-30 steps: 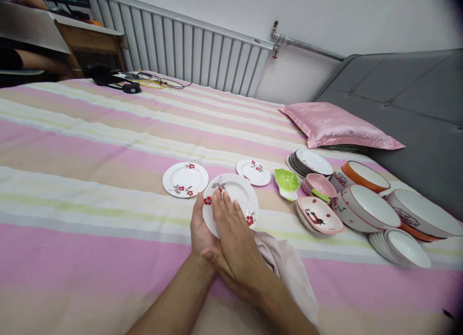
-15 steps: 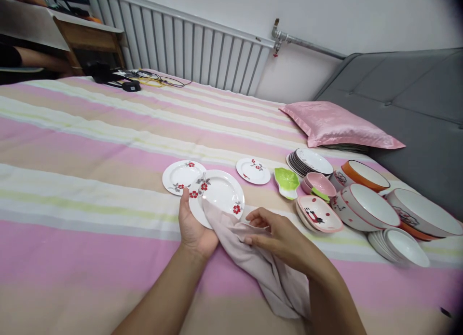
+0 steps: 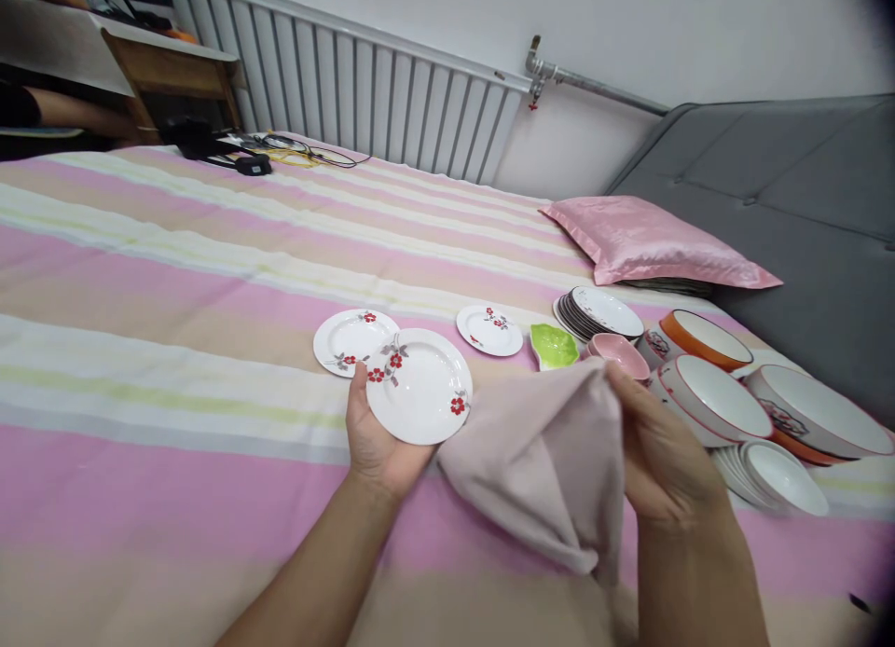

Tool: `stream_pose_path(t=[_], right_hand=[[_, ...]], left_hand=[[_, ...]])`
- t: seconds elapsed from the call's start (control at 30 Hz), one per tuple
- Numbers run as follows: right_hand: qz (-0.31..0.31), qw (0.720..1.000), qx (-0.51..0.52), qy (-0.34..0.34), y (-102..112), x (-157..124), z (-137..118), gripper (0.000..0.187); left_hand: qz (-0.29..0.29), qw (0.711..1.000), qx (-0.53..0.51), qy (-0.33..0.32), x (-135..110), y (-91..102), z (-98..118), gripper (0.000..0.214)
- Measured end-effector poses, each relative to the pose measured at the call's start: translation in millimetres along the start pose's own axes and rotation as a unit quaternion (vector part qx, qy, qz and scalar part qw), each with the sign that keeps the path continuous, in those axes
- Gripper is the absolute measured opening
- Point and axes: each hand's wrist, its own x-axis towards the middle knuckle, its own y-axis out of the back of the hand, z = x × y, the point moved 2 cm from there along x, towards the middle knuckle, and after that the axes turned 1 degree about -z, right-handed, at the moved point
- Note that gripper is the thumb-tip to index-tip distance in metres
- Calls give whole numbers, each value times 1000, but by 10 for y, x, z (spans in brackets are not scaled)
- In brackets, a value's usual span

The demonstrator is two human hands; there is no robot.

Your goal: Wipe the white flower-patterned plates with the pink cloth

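Observation:
My left hand [image 3: 376, 442] holds a small white plate with red flowers [image 3: 419, 384] from below, thumb on its left rim, just above the striped bedspread [image 3: 174, 293]. My right hand [image 3: 661, 442] is closed on a pale pink cloth [image 3: 545, 461], lifted to the right of the plate; the cloth hangs down and hides the small pink dishes behind it. Two more flowered plates lie on the bed, one [image 3: 350, 339] just behind the held plate and one [image 3: 489, 330] further right.
A green leaf dish [image 3: 554, 345], a stack of dark-rimmed plates [image 3: 599, 313], a pink bowl [image 3: 622, 353], orange-and-white bowls [image 3: 706, 339] and stacked white saucers [image 3: 776, 474] crowd the right side. A pink pillow [image 3: 650, 241] and grey headboard [image 3: 790, 190] stand behind. Cables [image 3: 280, 153] lie far left.
My right hand has pulled the cloth off the plate and lifted it away to the right. The left hand has kept the plate, shifting it slightly left and lower.

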Motion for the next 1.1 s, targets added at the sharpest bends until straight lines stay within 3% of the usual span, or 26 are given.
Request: stream_pose_path(t=[0.17,0.23,0.33,0.37,0.47,0.5,0.57,0.63,0.87,1.1], right_hand=[[168,970,122,127,280,105,-103,18],[188,960,122,171,265,115,-77,16],[184,953,84,224,65,75,46,5],[169,957,49,228,-40,47,98,2],[6,977,-119,179,-410,-66,241,6],[-77,959,-201,182,-530,-116,268,8],[-232,892,-329,204,-712,-217,302,9],[-303,839,-397,213,-789,-275,323,14],[-214,793,-457,340,-800,-237,419,21],[-225,716,-573,330,-959,-254,676,38]], left_hand=[[9,1000,5,-23,-4,-10,-9,42],[5,1000,5,-16,-6,-6,-19,42],[-2,1000,5,-1,-19,-7,-53,42],[2,1000,4,8,-25,-10,-74,42],[19,999,-5,39,-53,-18,-156,41],[26,998,-12,52,-63,-17,-184,41],[39,994,-26,101,-85,-6,-235,40],[52,988,-39,142,-103,11,-260,41],[62,982,-49,170,-124,20,-228,50],[73,987,-79,117,-77,69,-149,35]])
